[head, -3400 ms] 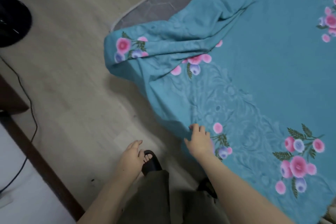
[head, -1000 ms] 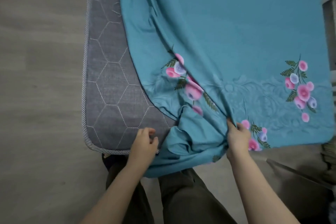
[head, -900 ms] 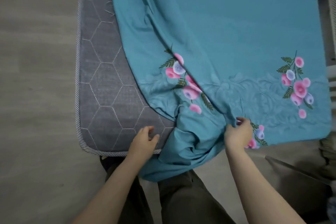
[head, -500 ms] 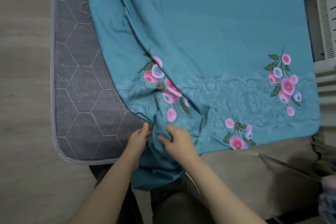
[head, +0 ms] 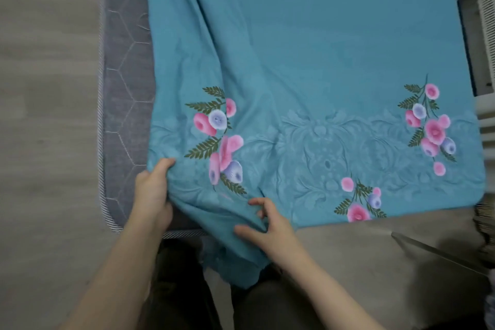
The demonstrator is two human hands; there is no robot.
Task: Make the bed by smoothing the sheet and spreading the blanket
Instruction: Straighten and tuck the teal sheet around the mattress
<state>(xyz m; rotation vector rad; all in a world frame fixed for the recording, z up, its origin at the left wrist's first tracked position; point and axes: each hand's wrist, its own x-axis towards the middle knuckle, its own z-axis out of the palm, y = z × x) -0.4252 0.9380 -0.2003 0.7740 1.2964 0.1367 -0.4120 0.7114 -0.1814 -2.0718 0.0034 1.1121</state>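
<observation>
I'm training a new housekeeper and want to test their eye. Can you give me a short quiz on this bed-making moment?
1. True or false: the right hand lies flat on the bare grey quilted mattress, off the teal floral bed sheet.
2. The uncovered strip of mattress lies: A) on the person's left; B) on the person's right; C) nowhere.
3. Fill in: the grip on the sheet's left edge belongs to the ____ hand.

Key
1. False: it pinches bunched sheet near the mattress's near edge.
2. A.
3. Left: the left hand holds that edge, thumb on top.
</observation>
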